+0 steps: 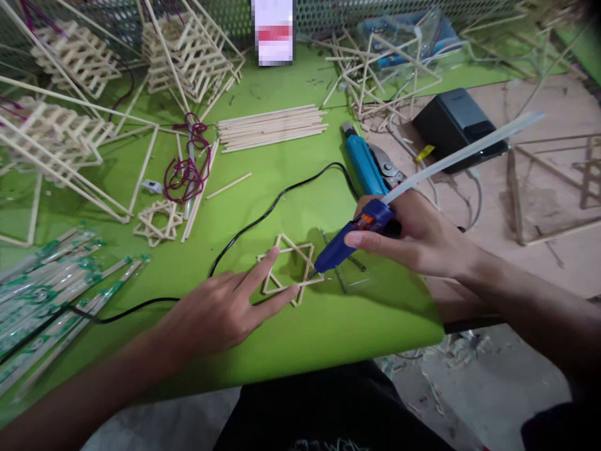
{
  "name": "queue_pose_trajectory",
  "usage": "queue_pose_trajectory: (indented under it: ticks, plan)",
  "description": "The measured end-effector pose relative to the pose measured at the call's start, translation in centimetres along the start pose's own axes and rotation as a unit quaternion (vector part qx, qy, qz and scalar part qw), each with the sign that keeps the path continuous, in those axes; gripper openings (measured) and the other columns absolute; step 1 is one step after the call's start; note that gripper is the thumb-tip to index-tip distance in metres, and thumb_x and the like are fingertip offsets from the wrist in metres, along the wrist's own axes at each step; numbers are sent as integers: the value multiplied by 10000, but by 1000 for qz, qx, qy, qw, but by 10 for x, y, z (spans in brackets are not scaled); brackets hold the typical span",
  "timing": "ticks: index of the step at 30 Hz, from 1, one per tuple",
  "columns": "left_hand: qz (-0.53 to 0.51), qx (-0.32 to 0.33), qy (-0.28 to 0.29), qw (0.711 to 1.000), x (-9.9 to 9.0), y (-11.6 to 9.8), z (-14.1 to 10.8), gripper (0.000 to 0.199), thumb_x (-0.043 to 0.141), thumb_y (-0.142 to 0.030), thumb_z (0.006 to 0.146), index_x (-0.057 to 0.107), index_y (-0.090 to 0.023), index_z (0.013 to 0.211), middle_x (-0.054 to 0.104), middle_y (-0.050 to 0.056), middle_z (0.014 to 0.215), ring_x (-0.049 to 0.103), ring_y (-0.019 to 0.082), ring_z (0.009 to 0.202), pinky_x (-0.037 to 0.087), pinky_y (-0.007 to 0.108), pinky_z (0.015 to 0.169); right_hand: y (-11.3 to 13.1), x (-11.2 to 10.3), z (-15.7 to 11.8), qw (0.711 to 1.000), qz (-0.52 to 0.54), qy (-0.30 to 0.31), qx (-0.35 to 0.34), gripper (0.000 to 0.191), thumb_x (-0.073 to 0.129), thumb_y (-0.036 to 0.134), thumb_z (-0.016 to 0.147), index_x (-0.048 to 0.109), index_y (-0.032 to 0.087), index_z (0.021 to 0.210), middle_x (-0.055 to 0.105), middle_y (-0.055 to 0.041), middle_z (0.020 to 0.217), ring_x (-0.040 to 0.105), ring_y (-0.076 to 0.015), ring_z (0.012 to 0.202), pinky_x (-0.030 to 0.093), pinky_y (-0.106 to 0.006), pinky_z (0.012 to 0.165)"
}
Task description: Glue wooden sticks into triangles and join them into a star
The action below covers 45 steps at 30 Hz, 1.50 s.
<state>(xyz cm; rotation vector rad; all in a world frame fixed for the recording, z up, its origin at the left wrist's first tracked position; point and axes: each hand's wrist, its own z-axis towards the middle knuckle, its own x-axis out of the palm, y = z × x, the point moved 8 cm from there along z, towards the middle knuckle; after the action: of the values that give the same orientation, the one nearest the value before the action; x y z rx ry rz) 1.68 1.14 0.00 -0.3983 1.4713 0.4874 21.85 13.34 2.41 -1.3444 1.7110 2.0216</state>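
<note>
A small star-shaped frame of thin wooden sticks (306, 263) lies flat on the green mat (328, 351). Two spread fingertips of my left hand (225, 307) rest on its sticks, at the upper left and along the lower edge. Wrapped round a dark blue glue gun (335, 247), my right hand (413, 235) tilts the nozzle down to the star's right corner, at or just above a crossing of sticks. A long white glue stick (464, 153) sticks out of the gun's back end.
Stick bundle (272, 127), purple string (188, 169) and smaller star (158, 223) lie beyond. Stacked stick lanterns (183, 56) stand back left, wrapped sticks (61, 294) left. Teal tool (366, 163), pliers (387, 168) and black box (457, 128) sit right. A black cable (277, 200) crosses the mat.
</note>
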Motion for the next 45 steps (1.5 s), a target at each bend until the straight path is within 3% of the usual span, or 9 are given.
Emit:
queue_pose_trajectory:
  ticks: [8,16,20,24,32,37,42,45]
  plan:
    - [1,-5,3,1000,0,0,0,725,501,-34,900,324,-290,1554,269,272,1590,702,188,809,606,351,678,8,0,0,999,1,10,-52,423,679,552,871,563,172,726,378,74,515,333,-55,452,235,-246,422]
    - [-15,-11,-6,1000,-2,1,0,745,497,-16,880,343,-311,1546,253,227,1611,715,208,859,614,366,698,16,2,-1,997,-5,15,-72,388,731,514,843,588,169,740,437,66,525,372,-63,466,232,-264,443]
    - [-11,-1,3,1000,0,-1,0,739,497,-27,884,330,-293,1553,199,257,1618,712,214,847,610,370,686,18,2,-2,997,-23,10,-79,374,720,510,850,595,170,757,450,65,532,375,-70,474,253,-266,460]
    - [-4,-9,2,1000,1,0,-1,767,493,-16,876,304,-304,1562,223,270,1607,702,209,853,608,366,689,25,0,-8,993,-24,3,-117,350,709,502,856,609,171,799,565,36,608,468,-82,513,333,-255,477]
    - [4,-2,8,1000,0,-2,-1,778,481,24,848,341,-289,1546,320,275,1565,681,183,804,591,330,647,53,-4,-27,959,-61,-53,-272,314,755,478,822,599,207,846,641,20,657,543,-97,520,400,-254,498]
    - [-7,-6,3,1000,-1,-1,0,762,484,16,853,355,-289,1538,319,263,1569,685,215,906,595,346,692,60,1,-33,944,-116,-46,-304,330,745,472,829,591,191,906,640,-12,649,589,-137,534,387,-292,504]
    - [0,-10,7,1000,0,-1,0,790,504,9,840,340,-304,1546,344,261,1556,667,175,789,581,321,647,63,3,-40,930,-129,-49,-340,368,762,468,813,591,166,936,635,-41,655,570,-159,548,422,-319,531]
    - [4,-8,7,1000,1,-1,-1,790,522,-1,839,341,-305,1545,354,256,1551,670,185,825,583,322,666,65,5,-44,917,-152,-56,-365,374,789,459,786,583,174,914,653,-44,683,602,-168,588,463,-332,571]
